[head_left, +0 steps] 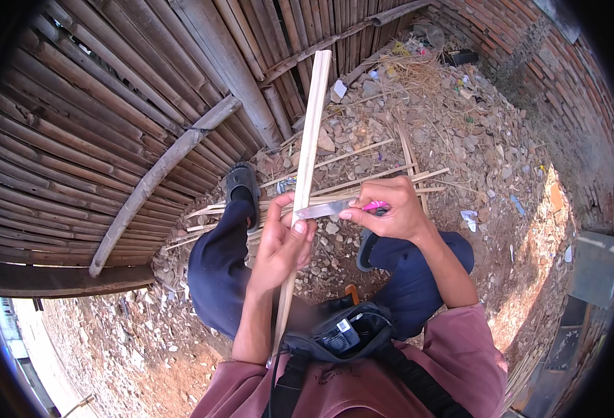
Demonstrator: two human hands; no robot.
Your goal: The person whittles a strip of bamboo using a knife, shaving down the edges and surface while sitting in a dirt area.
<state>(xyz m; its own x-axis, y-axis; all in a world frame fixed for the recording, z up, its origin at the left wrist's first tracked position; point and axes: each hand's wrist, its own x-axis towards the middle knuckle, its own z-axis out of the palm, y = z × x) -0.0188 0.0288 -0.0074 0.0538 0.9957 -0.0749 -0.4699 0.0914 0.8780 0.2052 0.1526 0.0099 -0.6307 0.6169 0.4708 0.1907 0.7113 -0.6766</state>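
Observation:
A long pale strip of split bamboo or wood [310, 143] runs from near my waist up and away, slightly tilted to the right at its far end. My left hand [286, 240] is wrapped round its middle, with the fingers on the far side and the thumb in front. My right hand [388, 209] grips a knife [328, 208] by its pink handle. The blade points left and lies against the strip, just above my left thumb. The blade's tip is close to my left fingers.
Several pale strips [348, 187] lie on the stony ground between and beyond my feet. A bamboo fence [98, 132] leans at the left, and a brick wall [550, 76] stands at the right. An open black bag [348, 333] sits at my waist. Litter is scattered over rubble [488, 146].

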